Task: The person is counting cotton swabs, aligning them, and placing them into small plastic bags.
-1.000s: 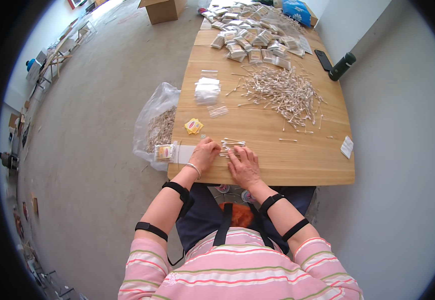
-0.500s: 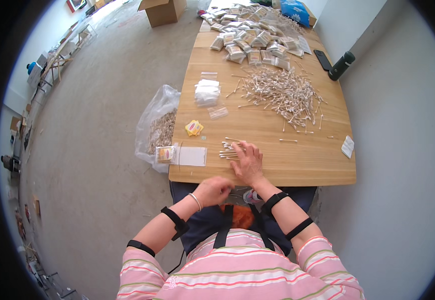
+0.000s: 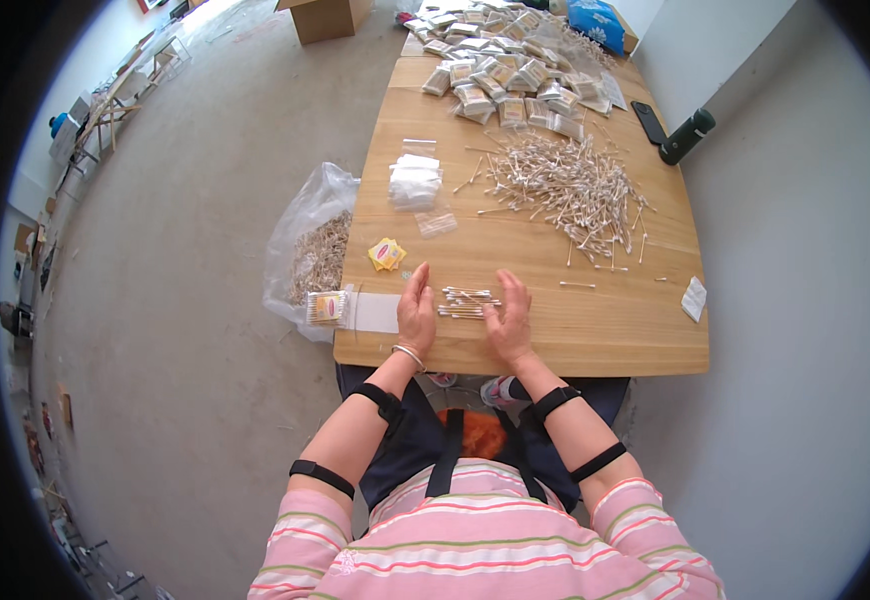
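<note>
A small bundle of cotton swabs (image 3: 467, 302) lies near the front edge of the wooden table (image 3: 595, 330). My left hand (image 3: 417, 312) rests flat on the table just left of the bundle, fingers together. My right hand (image 3: 511, 316) rests just right of it, fingers near the swab ends. Neither hand grips anything. A clear plastic bag (image 3: 375, 312) lies flat to the left of my left hand, and a filled packet of swabs (image 3: 326, 306) sits at the table's left edge.
A big loose pile of swabs (image 3: 565, 185) covers the table's middle right. A stack of empty clear bags (image 3: 414, 180) and a yellow item (image 3: 386, 254) lie to the left. Filled packets (image 3: 505, 85) crowd the far end. A plastic sack (image 3: 310, 250) of swabs stands on the floor.
My left hand had dropped off the table's front edge half a second ago; it is now back on the table beside the swab bundle. My right hand shifted to the bundle's right side.
</note>
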Motion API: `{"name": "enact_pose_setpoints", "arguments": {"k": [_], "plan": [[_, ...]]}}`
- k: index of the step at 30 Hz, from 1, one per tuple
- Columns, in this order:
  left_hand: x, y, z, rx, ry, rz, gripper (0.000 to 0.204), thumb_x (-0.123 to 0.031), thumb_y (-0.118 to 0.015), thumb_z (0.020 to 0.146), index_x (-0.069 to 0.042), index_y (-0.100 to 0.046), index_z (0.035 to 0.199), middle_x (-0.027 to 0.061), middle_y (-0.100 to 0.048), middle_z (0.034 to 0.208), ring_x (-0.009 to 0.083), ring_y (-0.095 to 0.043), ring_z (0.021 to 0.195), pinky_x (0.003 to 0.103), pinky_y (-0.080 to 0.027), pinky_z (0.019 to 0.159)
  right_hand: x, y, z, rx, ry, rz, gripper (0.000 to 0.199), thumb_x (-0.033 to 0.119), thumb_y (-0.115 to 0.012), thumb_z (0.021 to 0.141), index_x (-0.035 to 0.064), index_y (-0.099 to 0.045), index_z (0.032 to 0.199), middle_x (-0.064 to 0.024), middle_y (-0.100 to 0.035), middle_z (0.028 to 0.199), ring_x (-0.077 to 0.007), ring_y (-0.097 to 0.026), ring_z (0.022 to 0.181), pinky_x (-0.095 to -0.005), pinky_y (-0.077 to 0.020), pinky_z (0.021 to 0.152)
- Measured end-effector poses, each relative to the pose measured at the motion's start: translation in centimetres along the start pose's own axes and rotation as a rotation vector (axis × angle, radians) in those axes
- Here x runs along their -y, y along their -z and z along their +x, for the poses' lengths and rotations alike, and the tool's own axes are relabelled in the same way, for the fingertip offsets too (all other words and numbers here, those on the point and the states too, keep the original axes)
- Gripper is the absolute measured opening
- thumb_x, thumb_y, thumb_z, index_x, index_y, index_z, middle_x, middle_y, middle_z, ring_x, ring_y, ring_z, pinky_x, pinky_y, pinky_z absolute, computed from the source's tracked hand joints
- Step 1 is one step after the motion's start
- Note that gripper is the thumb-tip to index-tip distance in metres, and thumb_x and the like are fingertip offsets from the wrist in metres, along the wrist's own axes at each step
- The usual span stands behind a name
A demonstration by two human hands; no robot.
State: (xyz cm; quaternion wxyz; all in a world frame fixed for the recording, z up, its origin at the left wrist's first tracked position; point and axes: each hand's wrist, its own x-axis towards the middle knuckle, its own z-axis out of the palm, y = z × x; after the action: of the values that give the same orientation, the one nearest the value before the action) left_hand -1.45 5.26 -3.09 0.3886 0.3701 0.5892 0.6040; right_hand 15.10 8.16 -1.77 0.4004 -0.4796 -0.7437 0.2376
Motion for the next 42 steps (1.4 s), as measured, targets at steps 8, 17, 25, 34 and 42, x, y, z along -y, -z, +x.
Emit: {"name": "enact_pose_setpoints", "arguments": {"k": [8,17,25,34,42], "plan": [[0.4,-1.7,-0.5,-0.027,-0.042,-0.013,0.041,-0.018,-0.036,0.098,0.001,-0.045,0.132,0.0166,-0.05,0.132,0.0236,-0.046,0.124,0.03,-0.033,0.104,1.1,-0.7,-0.8,0.004,0.025,-0.177,0.023,0.007,-0.064,0.075,0.0008,-0.06,0.097,-0.0168,-0.047,0.121,-0.034,-0.041,0.116,-0.0434,-0.0333,0.101],[-0.2,-1.7,-0.7,0.011,-0.055,0.019,0.042,-0.026,-0.035,0.1,0.001,-0.047,0.131,0.0158,-0.052,0.131,0.0224,-0.049,0.12,0.03,-0.035,0.101,1.4,-0.1,-0.1,0.09,0.017,-0.301,0.01,0.011,-0.066,0.076,0.0055,-0.062,0.083,-0.0126,-0.049,0.118,-0.0317,-0.042,0.115,-0.0423,-0.0347,0.097],[-0.8,-0.9,-0.9,0.072,-0.174,0.191,0.04,-0.021,-0.048,0.095,0.001,-0.048,0.128,0.0184,-0.051,0.131,0.0314,-0.045,0.125,0.035,-0.033,0.105,2.1,0.5,-0.9,0.196,0.21,-0.317,0.013,0.011,-0.065,0.075,0.0072,-0.061,0.087,-0.009,-0.051,0.116,-0.0296,-0.043,0.114,-0.0414,-0.0362,0.095],[-3.0,-0.4,-1.8,0.343,-0.461,0.834,0.058,-0.022,-0.073,0.075,-0.006,-0.052,0.126,0.0154,-0.045,0.136,0.0314,-0.032,0.134,0.042,-0.027,0.11,-1.2,4.0,1.2,0.239,0.175,-0.414,0.039,0.005,-0.058,0.074,0.0165,-0.065,0.111,-0.0054,-0.052,0.121,-0.027,-0.043,0.115,-0.0398,-0.039,0.094],[-1.2,-0.5,-1.5,0.408,-0.463,0.805,0.048,-0.025,-0.069,0.078,-0.008,-0.056,0.121,0.0144,-0.047,0.134,0.032,-0.034,0.133,0.043,-0.025,0.112,-2.2,5.7,0.0,0.273,0.204,-0.562,0.039,0.008,-0.057,0.074,0.0158,-0.065,0.111,-0.0049,-0.052,0.12,-0.0263,-0.043,0.116,-0.0393,-0.0396,0.094]]}}
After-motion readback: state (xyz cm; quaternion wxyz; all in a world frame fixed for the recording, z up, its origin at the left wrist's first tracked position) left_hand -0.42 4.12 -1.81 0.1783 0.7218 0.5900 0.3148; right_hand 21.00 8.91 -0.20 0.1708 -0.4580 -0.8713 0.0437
